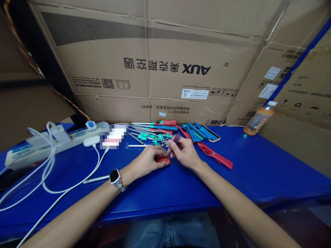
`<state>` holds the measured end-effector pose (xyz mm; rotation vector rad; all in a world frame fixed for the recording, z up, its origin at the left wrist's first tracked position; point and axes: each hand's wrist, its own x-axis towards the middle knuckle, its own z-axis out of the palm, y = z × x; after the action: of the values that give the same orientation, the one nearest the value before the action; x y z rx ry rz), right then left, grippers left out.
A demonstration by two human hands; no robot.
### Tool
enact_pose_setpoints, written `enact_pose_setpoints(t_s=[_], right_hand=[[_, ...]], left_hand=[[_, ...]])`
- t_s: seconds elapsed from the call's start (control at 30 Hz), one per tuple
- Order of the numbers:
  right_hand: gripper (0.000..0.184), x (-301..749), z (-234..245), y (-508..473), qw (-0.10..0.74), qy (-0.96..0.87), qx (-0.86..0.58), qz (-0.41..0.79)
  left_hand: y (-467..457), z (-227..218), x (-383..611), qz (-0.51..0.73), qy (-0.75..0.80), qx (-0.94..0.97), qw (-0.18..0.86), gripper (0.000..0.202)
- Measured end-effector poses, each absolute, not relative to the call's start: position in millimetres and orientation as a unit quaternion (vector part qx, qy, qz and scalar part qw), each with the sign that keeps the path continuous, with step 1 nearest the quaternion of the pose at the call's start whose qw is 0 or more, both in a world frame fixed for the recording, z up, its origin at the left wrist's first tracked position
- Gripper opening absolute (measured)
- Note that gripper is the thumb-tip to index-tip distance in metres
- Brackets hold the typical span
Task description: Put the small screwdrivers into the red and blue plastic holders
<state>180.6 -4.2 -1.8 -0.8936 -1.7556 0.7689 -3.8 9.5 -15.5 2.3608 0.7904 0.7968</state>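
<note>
My left hand (pixel 150 160) rests on the blue table (pixel 245 165), fingers curled around a small red plastic piece (pixel 162 160). A smartwatch (pixel 115 177) sits on that wrist. My right hand (pixel 184 151) is just to the right, pinching a small dark purple part (pixel 177 137) between thumb and fingers. Both hands meet in front of a heap of red, blue and green plastic handles with metal rods (pixel 155 132). A loose red handle (pixel 214 155) lies right of my right hand.
A white power strip (pixel 51 139) with plugs and white cables (pixel 51 172) lies at the left. A metal rod (pixel 96 179) lies near my left wrist. An orange drink bottle (pixel 258 119) stands at the right. Large cardboard boxes (pixel 155 62) wall the back.
</note>
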Motion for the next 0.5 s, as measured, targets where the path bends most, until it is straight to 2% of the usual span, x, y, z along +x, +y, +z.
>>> enact_pose_setpoints(t_s=[0.5], right_hand=[[0.037,180.2,-1.2,-3.1,0.495,-0.717,-0.380,0.311]], left_hand=[[6.9,-10.5,-3.3,0.293,0.293,0.871,0.265,0.016]])
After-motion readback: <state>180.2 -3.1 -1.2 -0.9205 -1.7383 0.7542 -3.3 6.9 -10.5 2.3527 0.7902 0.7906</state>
